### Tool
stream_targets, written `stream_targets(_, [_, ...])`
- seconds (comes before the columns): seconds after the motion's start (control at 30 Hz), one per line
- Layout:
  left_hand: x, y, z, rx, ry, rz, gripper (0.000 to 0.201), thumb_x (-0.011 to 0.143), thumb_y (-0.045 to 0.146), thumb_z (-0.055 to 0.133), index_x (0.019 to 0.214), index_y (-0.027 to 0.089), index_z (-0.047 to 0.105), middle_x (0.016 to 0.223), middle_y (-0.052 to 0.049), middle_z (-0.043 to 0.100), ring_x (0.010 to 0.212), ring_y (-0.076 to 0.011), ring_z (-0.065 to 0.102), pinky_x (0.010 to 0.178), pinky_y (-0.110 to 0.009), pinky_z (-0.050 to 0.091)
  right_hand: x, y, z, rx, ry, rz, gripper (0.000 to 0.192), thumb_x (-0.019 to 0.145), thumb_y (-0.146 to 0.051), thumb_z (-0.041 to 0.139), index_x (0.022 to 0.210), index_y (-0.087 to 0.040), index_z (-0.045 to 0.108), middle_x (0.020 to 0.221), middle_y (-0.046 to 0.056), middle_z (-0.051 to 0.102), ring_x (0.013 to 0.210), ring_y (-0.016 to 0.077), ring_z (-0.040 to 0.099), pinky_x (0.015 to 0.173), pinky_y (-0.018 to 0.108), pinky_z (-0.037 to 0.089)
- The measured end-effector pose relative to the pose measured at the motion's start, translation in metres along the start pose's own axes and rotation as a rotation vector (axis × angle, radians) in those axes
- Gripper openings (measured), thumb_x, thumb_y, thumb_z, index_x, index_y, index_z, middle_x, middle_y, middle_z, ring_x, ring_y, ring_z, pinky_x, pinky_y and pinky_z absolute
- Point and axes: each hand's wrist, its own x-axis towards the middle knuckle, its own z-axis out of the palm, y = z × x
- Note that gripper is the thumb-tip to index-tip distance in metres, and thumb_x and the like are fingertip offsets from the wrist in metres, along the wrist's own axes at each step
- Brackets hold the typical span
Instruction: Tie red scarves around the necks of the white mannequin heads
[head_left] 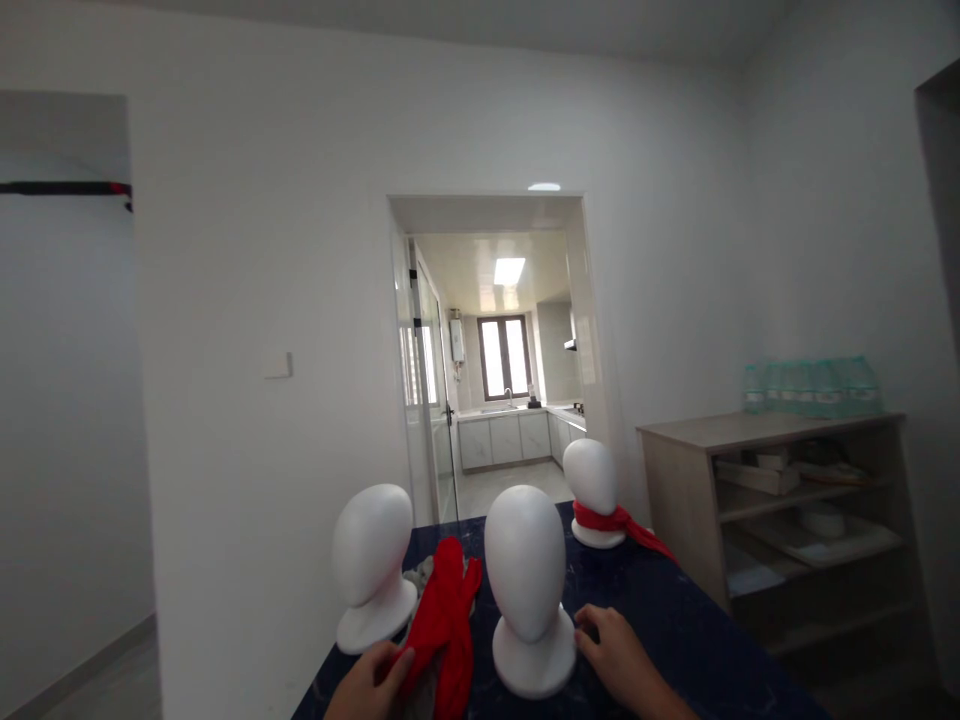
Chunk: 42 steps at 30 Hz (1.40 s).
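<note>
A white mannequin head (525,575) stands upright in the middle of a dark blue marbled table. My right hand (619,655) is at the right rim of its base, with thumb and forefinger curled against the edge. On the left, my left hand (371,685) pinches the near edge of a red scarf (446,625), which lies loosely over some grey cloth (420,572). Beside the scarf is a second white mannequin head (373,550), tilted in view. Farther back, a third mannequin head (590,475) has a red scarf (600,517) tied around its neck, one end trailing right.
The table (675,620) reaches toward a doorway with a glass door (435,400) and a kitchen beyond. To the right stands a wooden shelf unit (679,490) holding boxes and papers, with several wrapped water bottles (814,388) on top. A white wall rises to the left.
</note>
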Motion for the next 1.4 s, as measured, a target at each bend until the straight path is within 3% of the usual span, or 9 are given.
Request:
stream_targets(0.27, [0.032,0.040,-0.030,-0.682,0.010,-0.054,0.070,0.072,0.084,0.076,0.099,0.020,0.079,0.093,-0.002,0.083,0.098,-0.0266,0.074,0.095,-0.033,0.057,-0.002,0.000,-0.001,0.004,0.007,-0.004,0.025,0.090,-0.031,0.061,0.103,-0.025,0.081,0.101,0.007,0.083,0.098,0.0252,0.074,0.088,0.031,0.050])
stream_targets(0.43, [0.013,0.092,-0.051,-0.731,-0.041,0.078,0.049,0.090,0.068,0.072,0.081,0.019,0.069,0.062,0.005,0.061,0.060,-0.0119,0.053,0.062,-0.021,0.044,-0.001,0.001,-0.002,-0.005,-0.019,-0.003,0.025,0.089,-0.031,0.062,0.103,-0.023,0.082,0.101,0.008,0.082,0.099,0.0274,0.073,0.088,0.033,0.049])
stream_targets(0.67, [-0.030,0.158,-0.097,-0.760,-0.350,0.081,0.058,0.083,0.054,0.086,0.128,0.022,0.069,0.050,0.009,0.050,0.043,-0.0101,0.044,0.048,-0.021,0.035,0.000,-0.006,-0.014,0.047,-0.029,0.017,0.024,0.090,-0.031,0.059,0.088,-0.021,0.081,0.089,0.009,0.083,0.086,0.0267,0.075,0.075,0.033,0.045])
stream_targets(0.9, [-0.062,0.201,-0.154,-0.828,-0.302,0.010,0.054,0.090,0.054,0.079,0.134,0.026,0.066,0.051,0.012,0.041,0.044,-0.0049,0.020,0.042,-0.018,0.029,-0.004,-0.045,-0.073,0.338,0.205,0.010,0.052,0.098,-0.063,0.054,0.064,-0.023,0.053,0.056,-0.003,0.052,0.056,0.0163,0.048,0.058,0.031,0.029])
stream_targets(1.0, [-0.073,0.223,-0.165,-0.773,-0.400,0.005,0.053,0.092,0.056,0.076,0.134,0.026,0.065,0.052,0.011,0.043,0.044,-0.0050,0.021,0.042,-0.017,0.025,-0.030,-0.110,-0.094,0.740,0.016,-0.166,0.058,0.098,-0.076,0.051,0.079,-0.021,0.061,0.059,-0.005,0.051,0.056,0.0144,0.047,0.058,0.029,0.036])
stream_targets(1.1, [-0.079,0.249,-0.159,-0.616,-0.538,0.073,0.051,0.092,0.058,0.075,0.131,0.026,0.066,0.061,0.006,0.058,0.044,-0.0054,0.032,0.043,-0.019,0.025,-0.061,-0.190,-0.095,0.984,-0.284,-0.426,0.081,0.088,-0.087,0.059,0.133,-0.020,0.064,0.114,0.012,0.075,0.104,0.0276,0.069,0.094,0.040,0.051])
stream_targets(1.2, [-0.085,0.271,-0.145,-0.491,-0.633,0.180,0.040,0.094,0.052,0.074,0.125,0.027,0.069,0.095,-0.002,0.076,0.067,-0.0131,0.062,0.060,-0.024,0.046,-0.082,-0.249,-0.084,1.143,-0.543,-0.367,0.100,0.068,-0.081,0.086,0.146,-0.025,0.058,0.117,0.010,0.075,0.100,0.0277,0.071,0.090,0.040,0.054])
stream_targets(1.3, [-0.094,0.284,-0.140,-0.232,-0.643,0.211,0.025,0.094,0.040,0.071,0.117,0.029,0.072,0.111,-0.002,0.079,0.098,-0.0228,0.072,0.080,-0.031,0.053,-0.087,-0.262,-0.083,1.162,-0.648,-0.243,0.074,0.071,-0.070,0.091,0.122,-0.020,0.073,0.093,0.005,0.074,0.076,0.0167,0.065,0.073,0.029,0.050])
stream_targets(1.4, [-0.098,0.281,-0.148,0.091,-0.625,0.170,0.032,0.083,0.031,0.075,0.115,0.034,0.071,0.104,0.003,0.079,0.092,-0.0227,0.073,0.071,-0.028,0.049,-0.084,-0.229,-0.110,1.175,-0.674,-0.104,0.062,0.080,-0.071,0.084,0.105,-0.014,0.076,0.078,0.002,0.066,0.063,0.0078,0.054,0.062,0.020,0.042])
